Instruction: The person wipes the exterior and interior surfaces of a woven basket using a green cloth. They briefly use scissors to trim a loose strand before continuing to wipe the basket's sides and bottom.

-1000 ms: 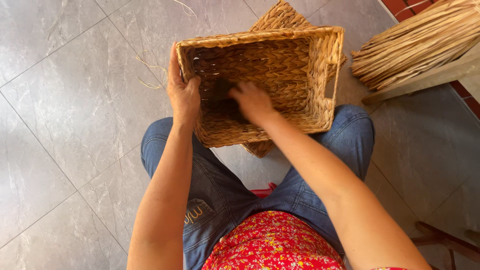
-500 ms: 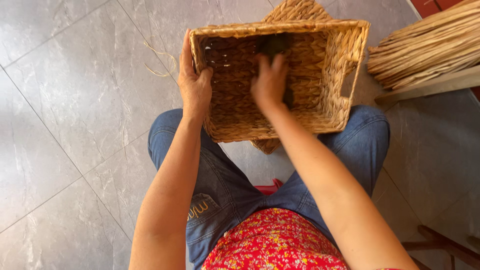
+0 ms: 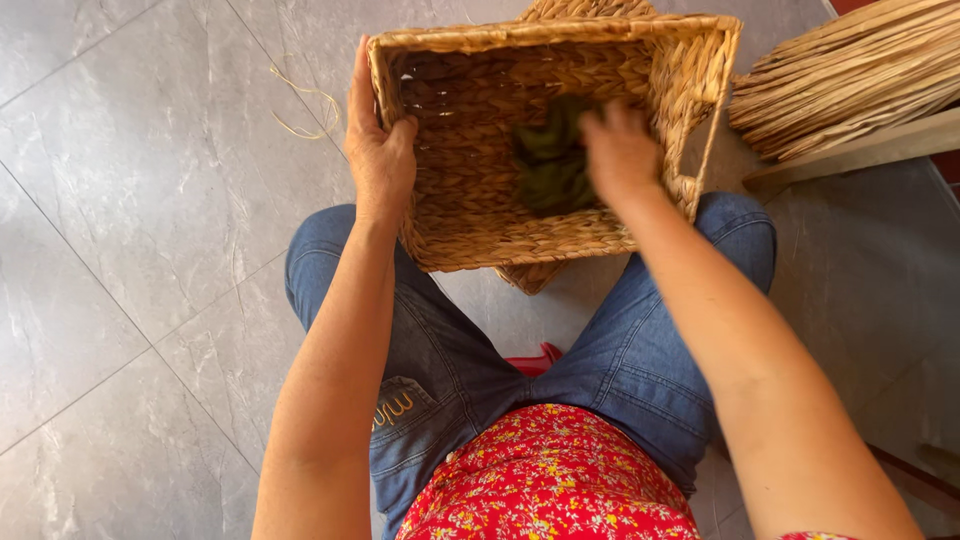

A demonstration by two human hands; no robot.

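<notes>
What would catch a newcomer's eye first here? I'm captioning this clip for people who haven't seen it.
First, the square woven straw basket resting on the person's knees at top centre, its opening facing the camera. The left hand grips its left rim, while the right hand presses a dark green cloth against the inside. A bundle of dry tan reeds lies at the top right, above grey floor tiles.

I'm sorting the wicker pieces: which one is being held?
The square open basket on the knees: left hand grips its rim, right hand is inside. The other woven piece lies beneath, untouched.
</notes>
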